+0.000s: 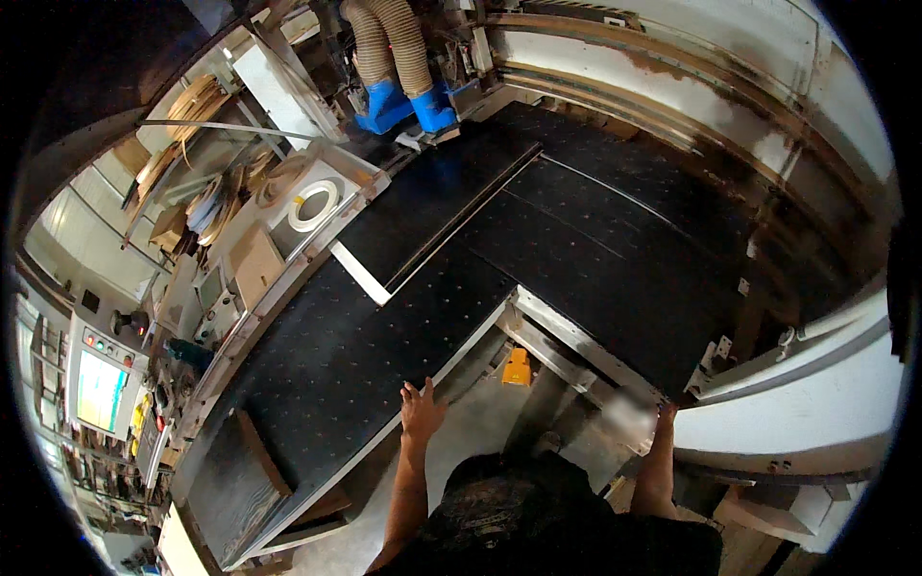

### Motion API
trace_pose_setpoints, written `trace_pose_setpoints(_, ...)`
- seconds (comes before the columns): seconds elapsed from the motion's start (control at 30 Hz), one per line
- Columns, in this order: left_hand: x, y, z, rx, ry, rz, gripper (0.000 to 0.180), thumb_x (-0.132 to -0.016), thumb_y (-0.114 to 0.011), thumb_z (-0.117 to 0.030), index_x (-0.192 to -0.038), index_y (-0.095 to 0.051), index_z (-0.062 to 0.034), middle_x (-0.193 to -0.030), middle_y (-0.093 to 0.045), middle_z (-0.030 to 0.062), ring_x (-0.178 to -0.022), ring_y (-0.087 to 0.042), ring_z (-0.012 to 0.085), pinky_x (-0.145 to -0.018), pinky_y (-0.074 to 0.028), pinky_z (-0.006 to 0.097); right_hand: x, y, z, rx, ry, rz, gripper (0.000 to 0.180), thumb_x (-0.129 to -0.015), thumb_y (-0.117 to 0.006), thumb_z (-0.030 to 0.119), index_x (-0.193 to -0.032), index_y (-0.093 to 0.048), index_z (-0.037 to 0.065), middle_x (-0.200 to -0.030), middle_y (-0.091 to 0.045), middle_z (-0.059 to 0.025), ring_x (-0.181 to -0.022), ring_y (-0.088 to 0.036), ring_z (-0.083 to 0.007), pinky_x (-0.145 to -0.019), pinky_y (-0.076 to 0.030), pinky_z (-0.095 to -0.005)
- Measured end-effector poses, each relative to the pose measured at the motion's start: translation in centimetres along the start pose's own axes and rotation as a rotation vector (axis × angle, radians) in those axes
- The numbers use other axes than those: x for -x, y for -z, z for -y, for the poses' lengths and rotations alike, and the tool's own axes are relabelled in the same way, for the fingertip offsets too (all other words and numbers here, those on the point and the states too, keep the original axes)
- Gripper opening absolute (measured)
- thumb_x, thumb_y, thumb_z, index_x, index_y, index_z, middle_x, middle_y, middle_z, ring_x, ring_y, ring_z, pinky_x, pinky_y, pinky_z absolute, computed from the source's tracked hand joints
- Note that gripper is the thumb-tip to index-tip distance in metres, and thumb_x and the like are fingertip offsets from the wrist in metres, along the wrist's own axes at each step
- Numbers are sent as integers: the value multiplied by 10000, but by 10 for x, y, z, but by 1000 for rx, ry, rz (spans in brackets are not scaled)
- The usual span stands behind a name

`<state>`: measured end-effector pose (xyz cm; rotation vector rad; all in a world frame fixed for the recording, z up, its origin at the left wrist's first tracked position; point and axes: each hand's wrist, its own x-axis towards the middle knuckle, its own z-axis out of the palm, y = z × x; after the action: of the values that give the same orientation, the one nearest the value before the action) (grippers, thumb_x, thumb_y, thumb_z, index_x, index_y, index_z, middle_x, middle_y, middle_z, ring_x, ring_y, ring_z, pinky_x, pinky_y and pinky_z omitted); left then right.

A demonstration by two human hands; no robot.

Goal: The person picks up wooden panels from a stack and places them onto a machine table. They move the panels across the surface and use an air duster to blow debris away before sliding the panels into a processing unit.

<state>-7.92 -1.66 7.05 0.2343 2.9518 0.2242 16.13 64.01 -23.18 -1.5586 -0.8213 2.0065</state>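
My left hand (421, 411) is at the front edge of a black dotted table (336, 336), its fingers apart and holding nothing. Out to the right, my right hand (666, 415) is by the table's near right corner, beside a large white curved panel (788, 408). Its fingers are too small and dark to make out, and I cannot tell whether it grips the corner. Farther off, a dark flat board (432, 206) with a pale short edge lies on the table, away from both hands.
Two ribbed hoses (389, 43) with blue ends hang at the back. Along the left side stand a ledge with a white coil of edging strip (313, 205) and a control screen (101, 392). A yellow foot pedal (517, 367) sits below the table's inner corner. A brown strip (259, 451) lies near left.
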Motion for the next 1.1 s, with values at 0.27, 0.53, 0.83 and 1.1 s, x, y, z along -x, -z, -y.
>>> trace_pose_setpoints(0.27, -16, 2, -7, -227, -157, 160, 680, -903, -725, -534, -1404, -701, -75, -1602, -262, 506, -1470, -325, 671, -1189, -384, 638, -1, 36, 6, 667, 453, -75, 362, -926, -652, 161, -1285, -655, 116, -1220, -730, -147, -949, -654, -372, -813, -518, -471)
trace_pose_setpoints(0.53, -16, -12, -12, -471, 15, 316, 714, -929, -639, -512, -1378, -690, 41, -1639, -228, 485, -1478, -309, 673, -1196, -338, 661, 190, -18, -17, 907, 646, -173, 600, -1147, -406, 488, -1237, -698, -29, -1000, -764, -191, -759, -691, -339, -723, -525, -467)
trace_pose_setpoints(0.83, -31, -16, -1, -642, -149, 325, 627, -1003, -539, -390, -1404, -651, 78, -1489, -420, 523, -1407, -411, 699, -1085, -413, 735, 348, -102, -112, 1378, 976, 271, 423, -1109, -474, 386, -1112, -744, 60, -930, -718, -226, -862, -678, -461, -733, -538, -567)
trace_pose_setpoints(1.1, -15, 98, 16, 436, -683, 406, 600, -965, -709, -482, -1352, -692, -23, -1428, -649, 282, -1320, -616, 466, -1118, -480, 517, 505, -280, -64, 1351, 927, 963, 483, -1110, -487, 385, -846, -720, 54, -766, -692, -213, -689, -690, -375, -661, -526, -479)
